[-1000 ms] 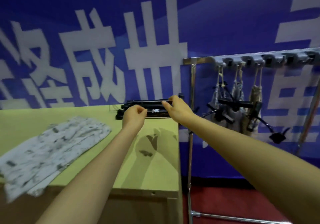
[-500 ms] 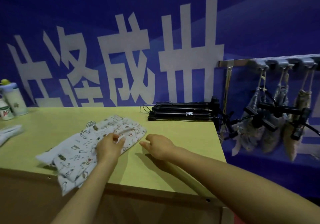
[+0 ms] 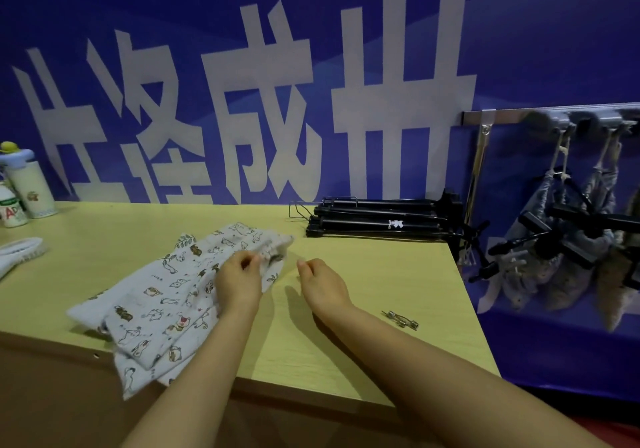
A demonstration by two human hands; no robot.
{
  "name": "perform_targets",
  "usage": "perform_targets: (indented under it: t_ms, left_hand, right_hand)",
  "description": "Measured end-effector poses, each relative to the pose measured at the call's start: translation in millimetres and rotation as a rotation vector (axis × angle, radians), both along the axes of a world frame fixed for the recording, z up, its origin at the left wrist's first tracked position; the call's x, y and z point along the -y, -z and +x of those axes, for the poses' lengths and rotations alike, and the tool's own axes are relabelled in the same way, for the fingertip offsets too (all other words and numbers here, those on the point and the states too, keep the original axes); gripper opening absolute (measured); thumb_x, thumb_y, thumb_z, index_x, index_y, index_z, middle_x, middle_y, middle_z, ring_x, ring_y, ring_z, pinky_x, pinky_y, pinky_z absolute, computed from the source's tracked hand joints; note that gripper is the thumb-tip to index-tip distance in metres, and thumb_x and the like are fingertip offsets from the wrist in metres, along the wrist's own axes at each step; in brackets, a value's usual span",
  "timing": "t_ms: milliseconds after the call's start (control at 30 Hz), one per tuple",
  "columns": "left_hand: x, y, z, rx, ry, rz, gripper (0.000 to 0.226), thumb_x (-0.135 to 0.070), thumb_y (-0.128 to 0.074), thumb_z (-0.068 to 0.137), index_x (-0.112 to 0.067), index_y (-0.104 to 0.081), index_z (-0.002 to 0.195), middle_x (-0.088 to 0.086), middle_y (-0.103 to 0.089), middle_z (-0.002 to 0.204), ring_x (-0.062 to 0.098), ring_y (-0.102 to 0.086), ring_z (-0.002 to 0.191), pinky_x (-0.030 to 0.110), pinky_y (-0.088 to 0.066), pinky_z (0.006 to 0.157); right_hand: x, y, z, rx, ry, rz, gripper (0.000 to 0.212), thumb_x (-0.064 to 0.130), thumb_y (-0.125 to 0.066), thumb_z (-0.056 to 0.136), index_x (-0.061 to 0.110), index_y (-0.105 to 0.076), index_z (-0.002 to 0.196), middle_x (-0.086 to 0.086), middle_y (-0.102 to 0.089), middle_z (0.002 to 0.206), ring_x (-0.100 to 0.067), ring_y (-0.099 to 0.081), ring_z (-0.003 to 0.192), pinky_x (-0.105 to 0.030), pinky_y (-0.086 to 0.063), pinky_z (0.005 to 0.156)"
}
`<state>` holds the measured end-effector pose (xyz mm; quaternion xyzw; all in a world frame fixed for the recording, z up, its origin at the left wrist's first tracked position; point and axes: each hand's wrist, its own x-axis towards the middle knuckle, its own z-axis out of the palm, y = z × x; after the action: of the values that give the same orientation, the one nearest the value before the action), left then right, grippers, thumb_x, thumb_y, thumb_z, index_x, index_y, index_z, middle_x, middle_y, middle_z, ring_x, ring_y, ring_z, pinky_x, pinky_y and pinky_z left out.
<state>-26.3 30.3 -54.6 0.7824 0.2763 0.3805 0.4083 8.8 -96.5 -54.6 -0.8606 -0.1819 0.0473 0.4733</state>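
Head view, state of work. Printed cloth lies folded lengthwise on the table, left of centre, its near end hanging over the front edge. Its far end is bunched, and is pinched there by the left hand between thumb and curled fingers. Right hand is held just beside that end, apart from the cloth, fingers curled under; nothing is seen in it.

Black hangers are stacked at the back edge of the table, well apart from the cloth. A metal clip lies near the right forearm. Past the table's right edge, several pieces are seen hung on a rack.

Judgement: the work is at an early stage. The cloth has been gripped at one end only; no hanger has been brought to it and nothing is clipped. Left to do, as judged: the end taken in both hands, a hanger fitted, the piece carried to the rack.
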Motion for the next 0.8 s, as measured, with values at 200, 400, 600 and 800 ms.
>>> perform_targets:
  t_ms: [200, 400, 600, 800]
  left_hand:
    - [6.8, -45.2, -18.0, 0.318, 0.013, -0.073, 0.014, -0.022, -0.039, 0.099, -0.015, -0.05, 0.093, -0.013, -0.05, 0.078, 0.003, -0.047, 0.069, 0.023, -0.039, 0.059]
    - [7.8, -79.4, -26.9, 0.436, 0.085, -0.154, 0.018, -0.018, -0.036, 0.099, -0.013, -0.048, 0.086, -0.005, -0.046, 0.075, 0.009, -0.042, 0.066, 0.022, -0.034, 0.06]
    - [28.9, -101.9, -40.0, 0.454, 0.373, -0.286, 0.028, -0.017, -0.038, 0.097, -0.021, -0.049, 0.071, 0.012, -0.052, 0.082, 0.022, -0.05, 0.076, 0.036, -0.041, 0.07]
    - [65.5, -127.3, -55.2, 0.435, 0.618, -0.28, 0.029, -0.01, -0.041, 0.092, -0.012, -0.049, 0.064, -0.001, -0.06, 0.062, 0.014, -0.058, 0.063, 0.023, -0.045, 0.056]
  right_hand:
    - [3.1, -4.7, -5.3, -0.193, -0.111, 0.381, 0.048, 0.046, -0.037, 0.098, 0.015, -0.046, 0.134, -0.004, -0.054, 0.132, -0.021, -0.056, 0.116, -0.04, -0.042, 0.103]
    - [5.2, -26.3, -18.9, -0.417, -0.254, 0.673, 0.05, 0.047, -0.033, 0.1, 0.023, -0.033, 0.143, -0.004, -0.048, 0.143, -0.022, -0.05, 0.126, -0.038, -0.037, 0.104]
    - [-1.1, -74.0, -31.5, -0.658, -0.384, 1.036, 0.057, 0.064, -0.03, 0.093, 0.032, -0.042, 0.139, -0.011, -0.054, 0.135, -0.029, -0.053, 0.124, -0.042, -0.044, 0.1]
    - [24.1, -121.0, -33.2, -0.718, -0.374, 1.292, 0.074, 0.073, -0.039, 0.083, 0.017, -0.062, 0.125, -0.016, -0.065, 0.122, -0.032, -0.063, 0.11, -0.046, -0.05, 0.094]
